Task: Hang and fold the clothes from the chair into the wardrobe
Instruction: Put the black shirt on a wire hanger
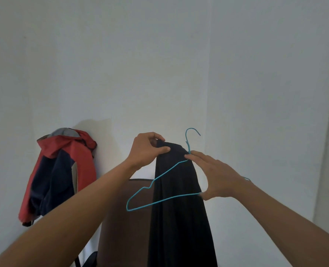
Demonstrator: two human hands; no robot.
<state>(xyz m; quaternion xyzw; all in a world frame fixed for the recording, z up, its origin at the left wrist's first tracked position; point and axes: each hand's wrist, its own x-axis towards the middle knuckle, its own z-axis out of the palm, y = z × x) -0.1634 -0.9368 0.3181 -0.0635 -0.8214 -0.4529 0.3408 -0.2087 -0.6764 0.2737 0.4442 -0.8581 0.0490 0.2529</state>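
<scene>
So we have both hands up in front of us. Our left hand (146,149) pinches the top edge of a dark garment (177,209), thumb on the near side and fingers curled over the far side, and the cloth bunches between them. From that grip the garment hangs straight down below both hands, past the lower edge of the view.

Our right hand (215,176) has a teal wire hanger (159,202). Its fingers are fairly straight, with the tips at the neck just under the hook, and its thumb is against the bottom bar, so the hand spans the hanger from top to bottom. The hook sticks up above the right fingertips, just right of the left hand. One hanger arm and the bottom bar cross in front of the garment, and the hanger's corner juts out below the left wrist. The other end shows as a small teal bit behind the right wrist. We cannot tell whether any cloth passes through the hanger.

Below the left forearm stands a brown chair (138,199), behind the hanging cloth. Well to the left of the left hand, a red and navy jacket (63,170) hangs against a white wall (159,64).
</scene>
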